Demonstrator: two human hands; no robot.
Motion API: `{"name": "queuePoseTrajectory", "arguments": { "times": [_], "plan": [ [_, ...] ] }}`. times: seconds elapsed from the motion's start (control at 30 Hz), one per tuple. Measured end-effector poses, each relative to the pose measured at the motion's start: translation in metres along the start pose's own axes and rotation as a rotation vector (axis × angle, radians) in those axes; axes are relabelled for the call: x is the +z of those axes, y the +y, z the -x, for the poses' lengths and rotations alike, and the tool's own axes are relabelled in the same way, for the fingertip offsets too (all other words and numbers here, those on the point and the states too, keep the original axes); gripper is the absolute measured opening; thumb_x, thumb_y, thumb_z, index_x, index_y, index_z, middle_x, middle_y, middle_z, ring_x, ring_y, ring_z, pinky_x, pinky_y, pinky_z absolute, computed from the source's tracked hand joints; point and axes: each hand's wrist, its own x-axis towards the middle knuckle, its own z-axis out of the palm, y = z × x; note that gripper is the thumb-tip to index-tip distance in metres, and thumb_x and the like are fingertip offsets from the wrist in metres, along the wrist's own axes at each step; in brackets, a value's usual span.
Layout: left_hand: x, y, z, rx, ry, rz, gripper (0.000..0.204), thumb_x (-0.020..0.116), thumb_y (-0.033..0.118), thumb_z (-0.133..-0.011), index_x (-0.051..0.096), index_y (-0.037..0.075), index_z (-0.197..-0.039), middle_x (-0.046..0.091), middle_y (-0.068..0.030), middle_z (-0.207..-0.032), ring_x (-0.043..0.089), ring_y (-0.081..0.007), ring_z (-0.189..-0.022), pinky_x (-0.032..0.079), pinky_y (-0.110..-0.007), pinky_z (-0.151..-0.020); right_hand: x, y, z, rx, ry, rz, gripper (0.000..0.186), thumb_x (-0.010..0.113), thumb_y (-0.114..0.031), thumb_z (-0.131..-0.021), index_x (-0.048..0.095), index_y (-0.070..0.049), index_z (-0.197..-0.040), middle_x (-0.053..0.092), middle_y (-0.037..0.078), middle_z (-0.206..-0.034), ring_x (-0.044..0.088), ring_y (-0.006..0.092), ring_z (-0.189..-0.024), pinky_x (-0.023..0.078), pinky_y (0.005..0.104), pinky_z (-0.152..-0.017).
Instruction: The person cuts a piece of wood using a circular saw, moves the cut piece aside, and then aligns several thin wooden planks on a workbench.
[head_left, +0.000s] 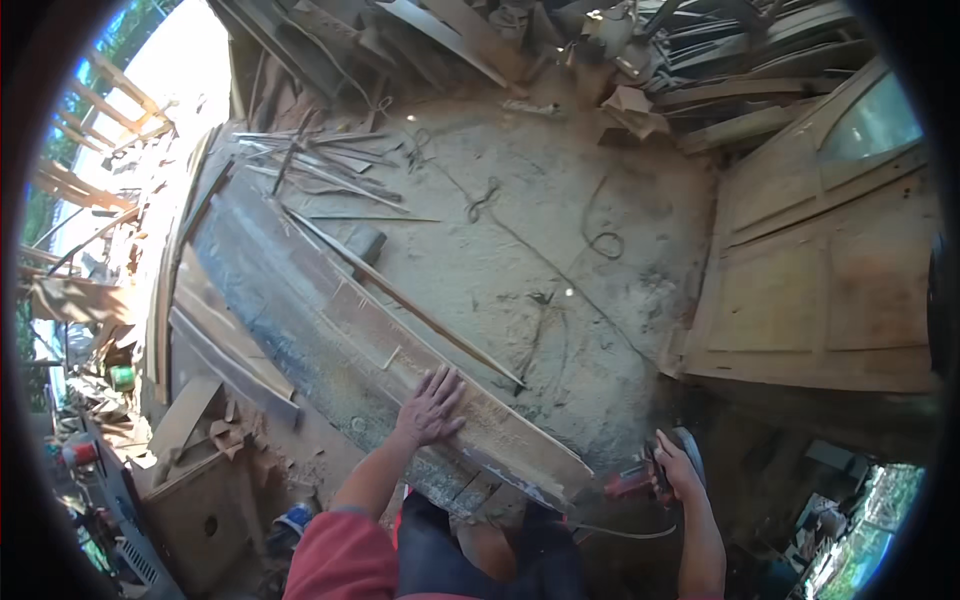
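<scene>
A long wooden plank [330,300], worn and dusty with bluish and brown patches, runs diagonally from the far left to just in front of me. My left hand [432,407] lies flat on its near part, fingers spread. Off the plank's near right end, my right hand [678,470] is wrapped round a red power tool [630,484] with a rounded grey part. Blur and shade hide the tool's exact kind. A pale cord [640,534] trails below it.
Sawdust covers the floor [520,270], where a dark cable [540,255] and a thin wood strip [430,310] lie. Wooden panelled doors [800,290] stand at right. Scrap wood is heaped at the back and left, with a wooden box [200,520] at lower left.
</scene>
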Motion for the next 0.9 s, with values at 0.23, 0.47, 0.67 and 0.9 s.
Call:
{"name": "queuePoseTrajectory", "arguments": {
  "times": [0.23,0.47,0.67,0.9],
  "plan": [
    [0.018,-0.015,0.008,0.007,0.055,-0.129,0.080,0.059,0.055,-0.090,0.042,0.009,-0.152,0.022,-0.0191,-0.166,0.015,-0.0345,-0.156,0.007,-0.049,-0.127,-0.046,0.219,-0.141,0.159,0.102,0.544,0.053,0.056,-0.023,-0.101,0.046,-0.022,-0.153,0.069,0.013,-0.099,0.063,0.0196,-0.062,0.053,0.0361,-0.054],
    [0.024,-0.009,0.006,0.065,0.096,-0.132,0.078,0.056,0.054,-0.094,0.034,0.009,-0.154,0.023,-0.0260,-0.163,0.020,-0.0445,-0.153,0.012,-0.056,-0.124,-0.083,0.365,-0.250,0.232,0.178,0.768,0.054,0.058,-0.025,-0.099,0.046,-0.024,-0.152,0.061,0.021,-0.137,0.058,0.0412,-0.125,0.046,0.0489,-0.106],
    [0.026,-0.014,-0.002,0.093,0.071,-0.135,0.078,0.054,0.055,-0.097,0.032,0.009,-0.155,0.022,-0.0297,-0.162,0.021,-0.0484,-0.151,0.015,-0.059,-0.122,-0.089,0.437,-0.319,0.276,0.190,0.823,0.056,0.058,-0.028,-0.099,0.043,-0.031,-0.153,0.066,0.023,-0.126,0.063,0.0421,-0.115,0.049,0.0525,-0.098],
    [0.031,-0.019,-0.004,0.121,0.066,-0.094,0.078,0.048,0.056,-0.099,0.028,0.008,-0.157,0.020,-0.0310,-0.163,0.018,-0.0503,-0.152,0.012,-0.061,-0.122,-0.064,0.480,-0.379,0.202,0.230,0.829,0.055,0.057,-0.026,-0.099,0.044,-0.025,-0.153,0.068,0.026,-0.118,0.067,0.0420,-0.107,0.053,0.0519,-0.092]
  ]
}}
